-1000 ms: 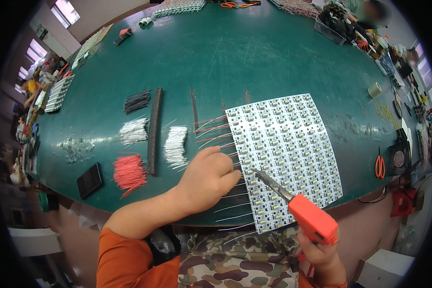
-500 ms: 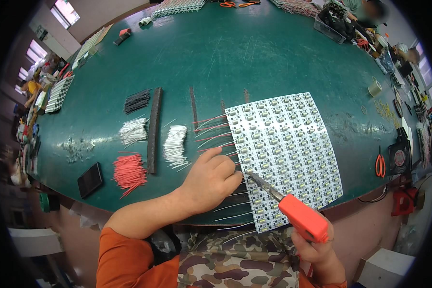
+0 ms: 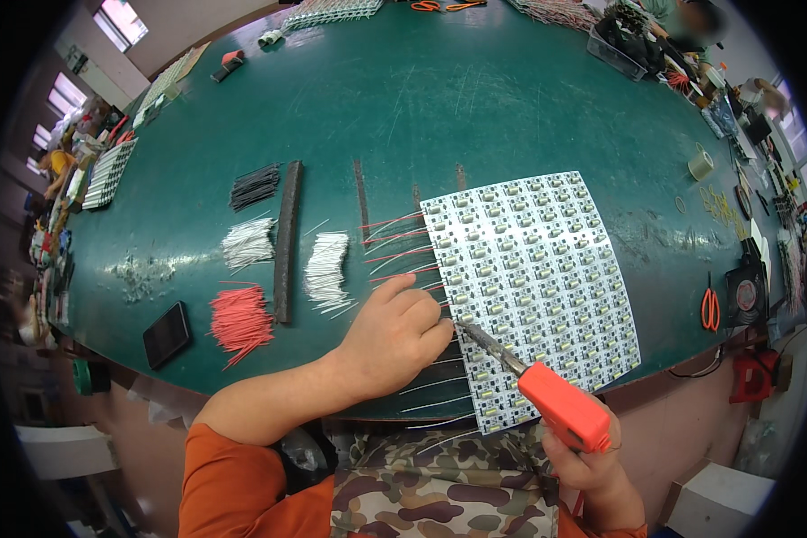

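A white circuit board sheet (image 3: 556, 260) packed with rows of small components lies slightly askew on the green table. Thin red and white wires (image 3: 390, 240) stick out from its left edge. At that edge, my left hand (image 3: 394, 332) is closed in a pinch on a wire, most of which the fingers hide. My right hand (image 3: 587, 466) grips a soldering iron (image 3: 565, 408) by its red handle. The iron's dark metal tip rests at the board's left edge, close to my left fingertips. Whether it touches the wire is too small to tell.
Left of the board lie white wires (image 3: 327, 269), a dark bar (image 3: 288, 242), and bundles of black (image 3: 255, 186), white (image 3: 248, 243) and red wires (image 3: 240, 325). A phone (image 3: 167, 335) is near the front edge. Orange-handled scissors (image 3: 710, 309) and a solder spool (image 3: 700, 165) sit right.
The soldering iron has shifted very slightly to the left, its tip still at the board's edge. My left hand stays in place.
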`<action>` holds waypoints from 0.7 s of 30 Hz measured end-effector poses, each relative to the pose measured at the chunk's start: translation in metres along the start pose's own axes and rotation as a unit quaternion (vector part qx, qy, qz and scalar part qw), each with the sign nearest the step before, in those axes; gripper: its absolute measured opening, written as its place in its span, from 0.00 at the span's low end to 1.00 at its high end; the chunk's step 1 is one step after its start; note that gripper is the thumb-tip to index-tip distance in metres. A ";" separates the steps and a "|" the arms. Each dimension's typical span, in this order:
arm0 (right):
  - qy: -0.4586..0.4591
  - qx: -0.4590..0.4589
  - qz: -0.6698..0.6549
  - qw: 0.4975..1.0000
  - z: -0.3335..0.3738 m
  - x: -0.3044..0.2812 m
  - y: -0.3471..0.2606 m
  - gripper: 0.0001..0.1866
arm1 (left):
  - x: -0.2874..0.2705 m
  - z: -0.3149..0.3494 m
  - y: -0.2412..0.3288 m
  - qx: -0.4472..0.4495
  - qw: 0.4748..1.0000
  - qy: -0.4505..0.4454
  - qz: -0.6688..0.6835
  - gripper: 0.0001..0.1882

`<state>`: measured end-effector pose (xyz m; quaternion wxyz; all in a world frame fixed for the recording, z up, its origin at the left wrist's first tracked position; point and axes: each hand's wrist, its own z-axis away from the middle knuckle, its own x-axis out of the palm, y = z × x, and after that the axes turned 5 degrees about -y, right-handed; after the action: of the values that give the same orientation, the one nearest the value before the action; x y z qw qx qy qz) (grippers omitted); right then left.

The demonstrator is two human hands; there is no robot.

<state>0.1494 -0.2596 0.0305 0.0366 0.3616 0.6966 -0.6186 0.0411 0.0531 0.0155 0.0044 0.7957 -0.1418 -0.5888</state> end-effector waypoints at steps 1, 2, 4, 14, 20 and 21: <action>0.000 0.000 -0.001 1.000 -0.002 0.000 -0.001 0.30 | 0.000 0.000 0.000 -0.001 1.000 0.000 0.000 0.08; -0.003 0.009 -0.007 1.000 -0.003 -0.001 -0.003 0.30 | 0.000 0.000 0.000 -0.001 1.000 0.001 -0.001 0.07; -0.005 0.019 -0.011 1.000 -0.003 -0.002 -0.005 0.30 | 0.002 0.000 -0.001 0.000 1.000 0.005 0.000 0.07; 0.016 0.006 0.014 1.000 0.004 -0.005 -0.009 0.30 | 0.004 -0.002 0.000 0.010 0.999 0.041 0.001 0.06; 0.032 0.028 -0.020 0.999 0.003 -0.003 -0.013 0.31 | 0.004 -0.001 0.001 0.009 0.999 0.040 0.003 0.06; 0.025 0.027 -0.014 0.999 0.003 -0.004 -0.013 0.31 | 0.004 0.000 0.001 0.008 0.999 0.039 0.004 0.06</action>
<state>0.1436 -0.2639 0.0428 0.0013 0.3681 0.6854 -0.6283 0.0425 0.0514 0.0119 0.0060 0.8175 -0.1494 -0.5562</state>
